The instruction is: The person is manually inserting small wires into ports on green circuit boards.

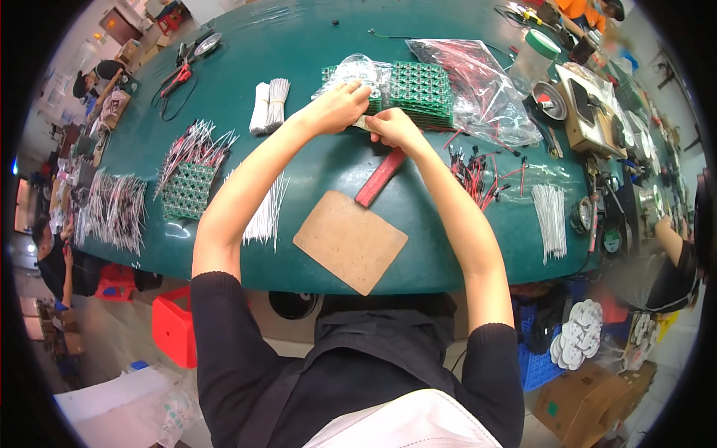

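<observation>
My left hand (342, 108) is at the near left side of a stack of green circuit boards (422, 84). Its fingers are bent closed, and what they grip is hidden. Close beside it, my right hand (394, 128) pinches a small yellowish piece (361, 122), too small to name. A round clear plastic thing (357, 67) lies against the boards just beyond my left hand. Below my right hand lies a red bar (379, 178), its lower end near a tan rectangular board (351, 240).
White wire bundles (269, 106) lie left of my hands, with wired boards (187, 190) farther left. Red and black wires (474, 175), more white wires (550, 222) and a clear bag (478, 82) are on the right. A green-lidded jar (535, 60) stands behind. Other people work around the table.
</observation>
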The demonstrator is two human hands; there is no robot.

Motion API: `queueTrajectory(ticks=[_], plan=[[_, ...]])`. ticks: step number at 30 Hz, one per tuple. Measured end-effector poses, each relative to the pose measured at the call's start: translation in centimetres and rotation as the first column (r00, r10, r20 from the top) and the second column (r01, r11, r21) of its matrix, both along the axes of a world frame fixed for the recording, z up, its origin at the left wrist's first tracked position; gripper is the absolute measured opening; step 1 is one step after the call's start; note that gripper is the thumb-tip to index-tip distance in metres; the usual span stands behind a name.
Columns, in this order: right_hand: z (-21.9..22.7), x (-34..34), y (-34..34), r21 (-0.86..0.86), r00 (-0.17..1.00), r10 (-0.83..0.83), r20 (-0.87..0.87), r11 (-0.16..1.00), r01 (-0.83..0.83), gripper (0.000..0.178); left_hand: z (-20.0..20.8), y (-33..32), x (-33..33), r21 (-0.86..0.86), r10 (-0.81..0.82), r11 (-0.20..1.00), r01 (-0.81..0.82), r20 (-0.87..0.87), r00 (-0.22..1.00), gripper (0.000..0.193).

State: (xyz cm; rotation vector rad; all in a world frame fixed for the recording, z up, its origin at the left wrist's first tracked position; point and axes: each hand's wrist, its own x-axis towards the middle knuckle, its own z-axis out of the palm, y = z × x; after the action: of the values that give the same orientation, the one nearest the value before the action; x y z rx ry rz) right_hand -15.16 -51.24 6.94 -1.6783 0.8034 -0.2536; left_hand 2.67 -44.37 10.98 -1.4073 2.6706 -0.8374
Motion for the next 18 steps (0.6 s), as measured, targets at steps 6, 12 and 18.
queueTrajectory(ticks=[6, 12, 18], plan=[[0.4, 1.0, 0.5, -0.096, 0.996, -0.070, -0.053, 0.993, 0.065, 0.031, -0.3, 0.0, 0.0, -0.039, -0.015, 0.999, 0.016, 0.017, 1.000, 0.018], [0.4, 0.4, -0.1, -0.042, 0.991, -0.105, -0.077, 0.994, 0.102, 0.030, -0.3, -0.1, -0.5, -0.041, -0.013, 0.999, 0.014, 0.022, 1.000, 0.016], [0.2, 0.6, -0.3, -0.011, 0.991, -0.129, -0.029, 0.992, 0.129, 0.029, -0.3, 0.1, 0.2, -0.027, -0.018, 0.999, 0.018, -0.003, 1.000, 0.016]])
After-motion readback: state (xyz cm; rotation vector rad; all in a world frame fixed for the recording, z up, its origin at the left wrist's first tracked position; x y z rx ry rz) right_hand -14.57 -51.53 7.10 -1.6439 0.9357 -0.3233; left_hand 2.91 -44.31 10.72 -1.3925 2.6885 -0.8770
